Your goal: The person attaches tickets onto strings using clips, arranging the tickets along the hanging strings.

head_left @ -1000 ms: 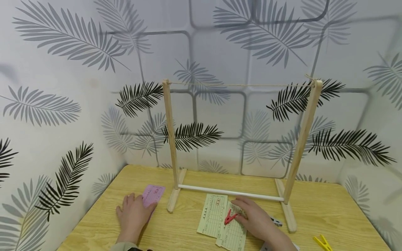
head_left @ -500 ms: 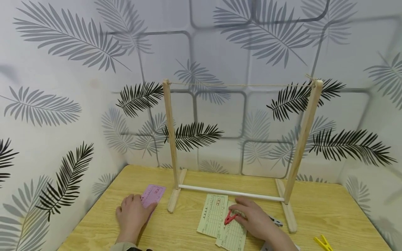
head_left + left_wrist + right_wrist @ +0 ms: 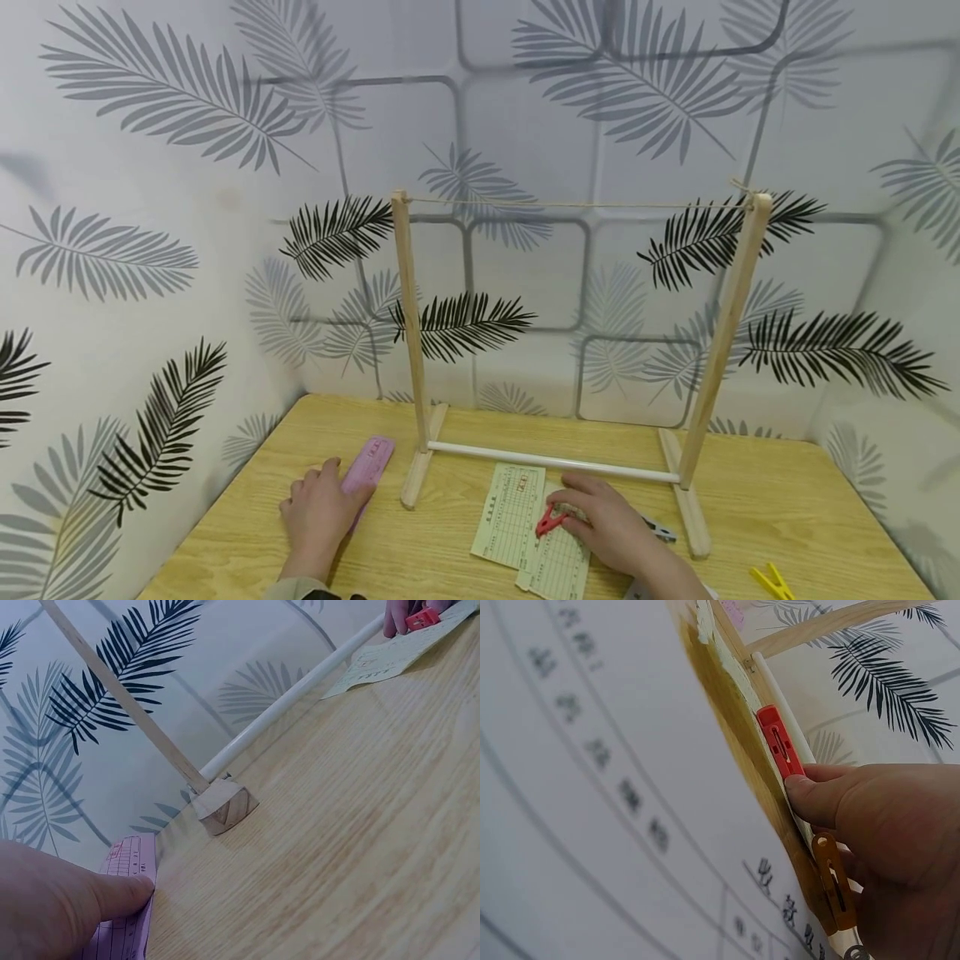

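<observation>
My left hand (image 3: 321,510) pinches a pink printed slip (image 3: 372,465), its thumb lying over the near side. The slip (image 3: 129,859) bows up into a curve. At the middle right, my right hand (image 3: 609,527) grips a red clothespin (image 3: 550,522) between thumb and fingers, low over two yellow-green printed slips (image 3: 504,521) that overlap on the table. In the right wrist view, an orange clothespin (image 3: 827,859) lies beside the fingers of that hand. A white printed sheet (image 3: 630,727) fills that view's left part, close to the camera.
A wooden rack (image 3: 411,333) with a string (image 3: 570,203) across its top and a white rod (image 3: 555,460) below stands behind the slips. Right of the right hand lie a grey clothespin (image 3: 660,529) and a yellow clothespin (image 3: 772,581). A patterned wall closes off the back.
The pink slip has gone from flat to curved under my left hand. My right fingers have come in around the red clothespin, which has barely shifted.
</observation>
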Available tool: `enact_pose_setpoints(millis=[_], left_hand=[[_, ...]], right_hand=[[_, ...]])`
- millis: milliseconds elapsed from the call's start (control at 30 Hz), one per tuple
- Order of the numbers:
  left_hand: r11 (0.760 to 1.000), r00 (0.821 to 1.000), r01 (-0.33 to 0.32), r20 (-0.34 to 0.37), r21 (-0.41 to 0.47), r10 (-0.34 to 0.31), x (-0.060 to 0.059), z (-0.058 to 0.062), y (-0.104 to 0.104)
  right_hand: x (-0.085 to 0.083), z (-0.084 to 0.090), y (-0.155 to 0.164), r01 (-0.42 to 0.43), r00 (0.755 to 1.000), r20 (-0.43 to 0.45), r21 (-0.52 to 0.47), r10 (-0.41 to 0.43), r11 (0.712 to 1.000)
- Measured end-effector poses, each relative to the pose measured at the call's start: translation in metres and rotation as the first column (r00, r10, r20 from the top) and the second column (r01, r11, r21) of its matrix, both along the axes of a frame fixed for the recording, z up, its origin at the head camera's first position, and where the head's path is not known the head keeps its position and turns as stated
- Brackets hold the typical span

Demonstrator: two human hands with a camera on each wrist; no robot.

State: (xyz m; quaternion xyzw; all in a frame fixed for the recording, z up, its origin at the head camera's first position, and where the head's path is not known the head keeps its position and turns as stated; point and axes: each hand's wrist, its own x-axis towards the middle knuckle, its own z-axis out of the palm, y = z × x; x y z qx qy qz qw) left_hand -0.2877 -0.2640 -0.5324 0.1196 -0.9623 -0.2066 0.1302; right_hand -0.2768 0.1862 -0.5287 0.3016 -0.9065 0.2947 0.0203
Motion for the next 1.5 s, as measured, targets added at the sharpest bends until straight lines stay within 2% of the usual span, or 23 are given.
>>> enact_pose_setpoints(millis=[200,367,533,633,767,900,1000,1200,1367,1500], left_hand=[[0.999,1.000,0.011,0.013,0.030,-0.012,-0.001,0.000,-0.002],[0.998,1.000,0.004,-0.008,0.064,-0.003,-0.002,-0.001,-0.003],[0.995,1.000,0.005,0.000,0.100,-0.005,-0.004,-0.002,-0.006],[0.992,1.000,0.002,0.012,0.123,-0.004,-0.006,-0.003,-0.008],[0.987,1.000,-0.003,0.027,0.159,-0.002,-0.008,-0.003,-0.010],[0.980,1.000,-0.011,0.005,0.199,0.011,-0.008,-0.002,-0.012],[0.964,0.998,0.002,-0.055,0.265,0.013,-0.009,-0.001,-0.012],[0.901,0.987,0.065,-0.159,0.428,0.004,-0.009,-0.002,-0.011],[0.866,0.971,0.071,-0.233,0.495,0.053,-0.010,0.000,-0.010],[0.848,0.959,0.078,-0.271,0.524,0.079,-0.008,0.005,-0.009]], right_hand=[[-0.002,-0.004,0.001,-0.009,0.998,-0.059,0.008,0.009,1.000],[-0.004,-0.009,0.002,-0.016,0.993,-0.116,-0.008,0.015,1.000],[-0.006,-0.014,0.002,-0.005,0.991,-0.135,-0.003,0.004,1.000],[-0.004,-0.010,0.002,0.003,0.995,-0.100,-0.001,-0.003,1.000],[0.000,-0.002,0.001,0.007,1.000,-0.011,-0.019,-0.007,1.000],[0.003,0.002,0.001,0.017,0.999,0.029,-0.022,-0.016,1.000],[0.003,0.003,0.001,0.036,0.999,0.038,-0.034,-0.035,0.999],[0.003,0.002,0.000,0.098,0.994,0.056,-0.071,-0.094,0.993],[0.004,0.005,-0.005,0.166,0.984,0.083,-0.122,-0.157,0.979],[0.005,0.009,-0.009,0.230,0.968,0.139,-0.177,-0.208,0.957]])
